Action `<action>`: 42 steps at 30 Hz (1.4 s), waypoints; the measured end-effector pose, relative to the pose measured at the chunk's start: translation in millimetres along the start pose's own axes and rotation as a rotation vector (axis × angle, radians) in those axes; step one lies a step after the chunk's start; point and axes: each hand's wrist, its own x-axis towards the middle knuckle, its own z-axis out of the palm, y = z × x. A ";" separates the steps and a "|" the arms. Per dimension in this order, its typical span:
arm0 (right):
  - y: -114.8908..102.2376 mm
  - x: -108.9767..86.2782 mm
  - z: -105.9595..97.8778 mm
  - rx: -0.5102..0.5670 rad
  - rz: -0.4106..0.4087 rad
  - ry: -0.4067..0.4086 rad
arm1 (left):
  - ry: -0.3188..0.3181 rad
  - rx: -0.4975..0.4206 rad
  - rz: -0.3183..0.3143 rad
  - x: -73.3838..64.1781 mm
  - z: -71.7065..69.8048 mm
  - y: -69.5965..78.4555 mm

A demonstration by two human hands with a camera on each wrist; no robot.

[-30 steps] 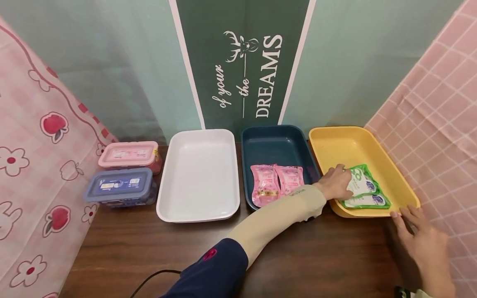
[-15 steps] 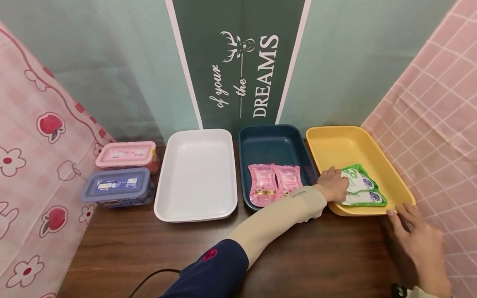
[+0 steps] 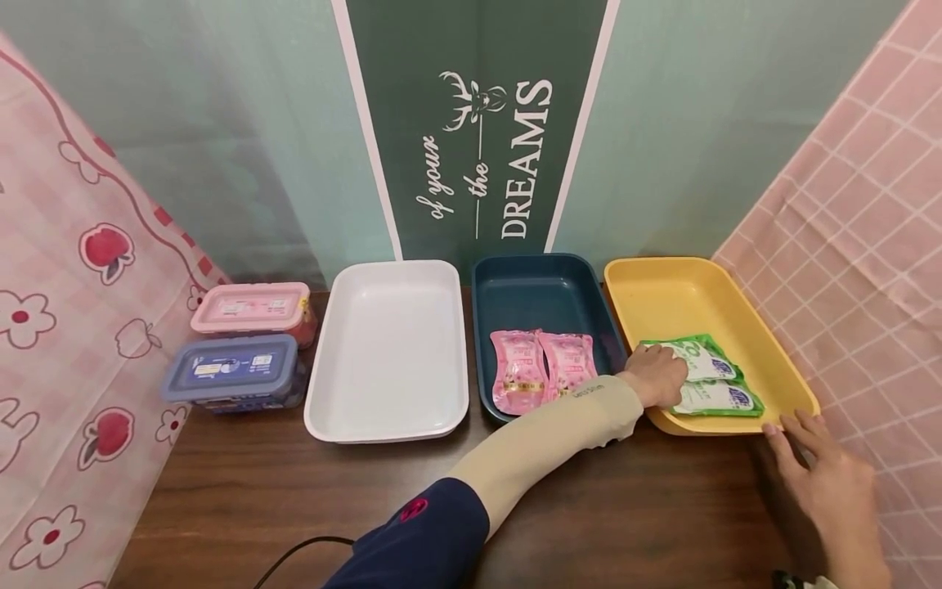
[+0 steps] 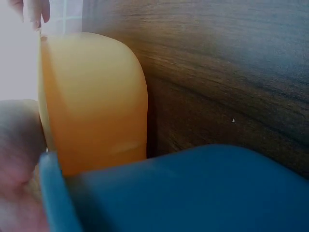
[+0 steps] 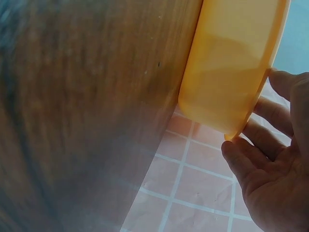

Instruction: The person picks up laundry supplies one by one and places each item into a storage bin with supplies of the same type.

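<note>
Head view | left grip (image 3: 657, 375) over far green-white packet (image 3: 705, 361), can't tell if pinching tbh | right grip (image 3: 827, 474) loose, fingertips touching yellow tray (image 3: 688, 294) near right

Brown table (image 3: 589, 507) beside pink-gridded wall (image 3: 868, 204)

A dark brown, wood-grained table (image 3: 625, 507) bears three rectangular, round-cornered trays and two lidded boxes in a row. At far left, a rectangular box with a pink lid (image 3: 253, 307) stands behind a rectangular box with a blue lid (image 3: 231, 368). Rightward follow a glossy white tray (image 3: 390, 352), a dark blue tray (image 3: 540, 298) and a yellow tray (image 3: 670, 298), the last two just beside each other.
</note>
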 end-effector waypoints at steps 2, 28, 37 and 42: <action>-0.9 -0.4 0.9 -0.004 0.006 -0.013 | -0.008 -0.014 0.012 -1.3 -1.1 -2.3; -51.2 31.0 -7.7 -0.117 -0.006 -0.222 | -0.029 -0.019 -0.019 -84.0 -83.4 -70.5; -140.5 56.5 22.3 0.151 -0.295 -0.100 | 0.133 -0.148 -0.024 -146.0 -97.3 -132.9; -194.3 66.0 36.3 0.198 -0.305 -0.287 | 0.209 -0.179 -0.071 -178.4 -93.3 -171.1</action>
